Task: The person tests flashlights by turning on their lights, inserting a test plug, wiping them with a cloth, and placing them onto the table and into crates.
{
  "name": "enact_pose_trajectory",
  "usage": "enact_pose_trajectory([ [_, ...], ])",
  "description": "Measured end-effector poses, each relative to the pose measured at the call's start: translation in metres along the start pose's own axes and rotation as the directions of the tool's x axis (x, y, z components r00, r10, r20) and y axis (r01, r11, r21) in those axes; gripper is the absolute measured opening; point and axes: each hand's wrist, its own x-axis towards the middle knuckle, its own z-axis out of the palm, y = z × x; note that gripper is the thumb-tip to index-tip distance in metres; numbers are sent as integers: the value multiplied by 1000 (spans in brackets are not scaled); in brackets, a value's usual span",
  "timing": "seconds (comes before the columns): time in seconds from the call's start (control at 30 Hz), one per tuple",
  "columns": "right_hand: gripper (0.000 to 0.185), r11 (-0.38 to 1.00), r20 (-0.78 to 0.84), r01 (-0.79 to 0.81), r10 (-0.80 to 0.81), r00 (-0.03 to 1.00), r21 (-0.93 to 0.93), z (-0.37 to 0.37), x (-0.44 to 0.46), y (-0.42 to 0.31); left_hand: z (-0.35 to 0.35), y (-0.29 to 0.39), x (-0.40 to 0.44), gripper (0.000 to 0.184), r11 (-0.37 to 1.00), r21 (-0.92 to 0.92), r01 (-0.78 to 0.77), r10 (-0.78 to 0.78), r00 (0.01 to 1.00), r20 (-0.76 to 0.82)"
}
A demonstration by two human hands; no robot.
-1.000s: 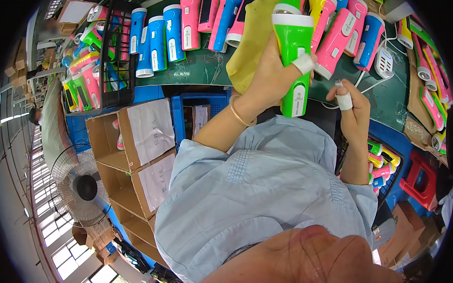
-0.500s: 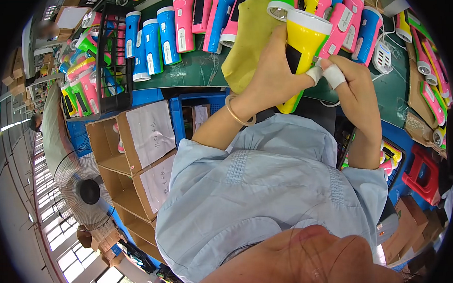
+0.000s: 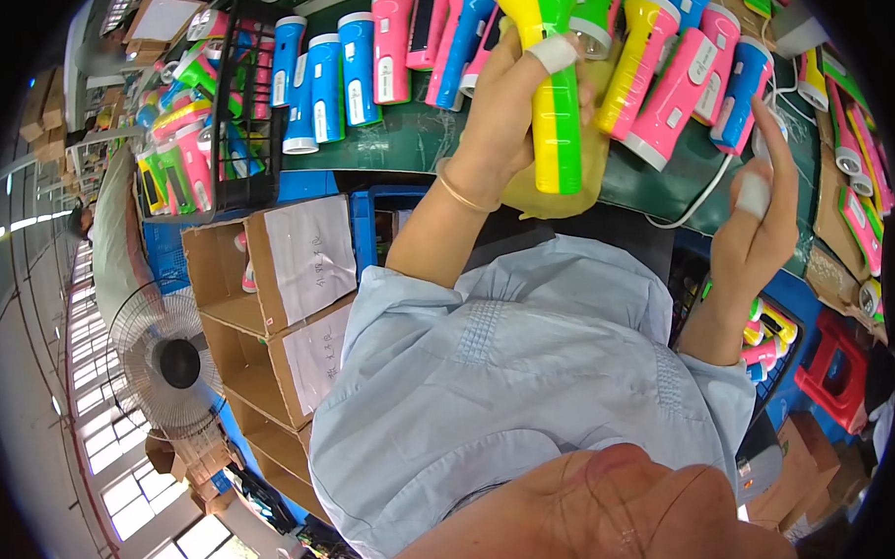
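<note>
My left hand [image 3: 505, 105] is wrapped round a yellow-and-green flashlight [image 3: 557, 118], its thumb with white tape lying across the body. The flashlight is upright in view, its wide head at the top. Behind it a yellow cloth [image 3: 584, 181] hangs at the table edge, partly hidden. My right hand [image 3: 760, 209] is off to the right with its index finger stretched out and white tape on the thumb. That fingertip is close to a blue flashlight [image 3: 742, 97]; whether it touches cannot be made out. Pink flashlights [image 3: 673, 99] and a yellow-pink one [image 3: 637, 71] lie between the hands.
On the green table [image 3: 413, 143] stands a row of blue and pink flashlights [image 3: 359, 71]. A black wire basket [image 3: 250, 119] of flashlights is at the left. A white cable [image 3: 696, 207] crosses the table edge. Cardboard compartments [image 3: 237, 326] and a fan [image 3: 179, 363] stand lower left.
The held flashlight has been turned, now showing its yellow-green side, and moved left and up. My right hand has left it and moved right and down. The cloth now hangs behind the flashlight.
</note>
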Motion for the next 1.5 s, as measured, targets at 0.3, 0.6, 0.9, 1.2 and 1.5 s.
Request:
enact_pose_trajectory([
  [0.3,47,985,178,89,-62,982,-150,39,-10,-4,24,-21,10,39,938,-315,-142,171,983,66],
  [0.6,34,955,156,218,-189,970,-203,41,-11,12,20,-21,10,50,922,-359,-143,149,989,-12],
  [0.9,46,881,-366,-359,459,810,308,-128,163,143,-51,30,40,46,984,105,-142,150,986,-78],
  [1.2,53,142,-120,-117,-7,993,-983,-255,394,349,-125,79,124,31,668,732,-133,373,911,-175],
  [1.5,39,-28,298,300,-230,926,-954,-293,369,373,-334,169,248,48,-475,855,206,718,652,242],
])
